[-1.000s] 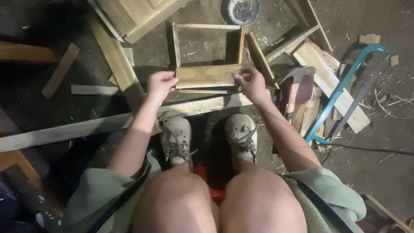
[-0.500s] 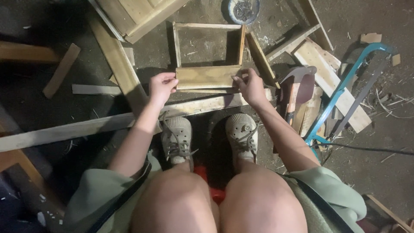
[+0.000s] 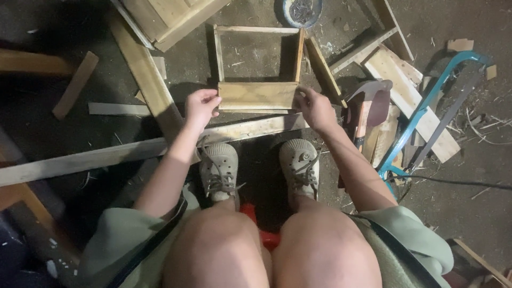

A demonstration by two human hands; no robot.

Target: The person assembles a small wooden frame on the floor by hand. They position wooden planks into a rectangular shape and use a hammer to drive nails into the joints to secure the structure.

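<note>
Gritty dirt floor (image 3: 469,213); both hands' fingers (image 3: 212,99) clenched on rough rect. wood frame (image 3: 257,96).

The floor (image 3: 469,213) was dark, dusty ground, strewn with wood chips and shavings. Loose planks (image 3: 106,154) lay scattered across it, left and right. A blue bow saw (image 3: 426,106) rested on boards at the right, a hatchet (image 3: 368,106) just beside it. A round bowl (image 3: 301,10) sat at the top edge. Light was dim, corners falling into shadow.
</note>
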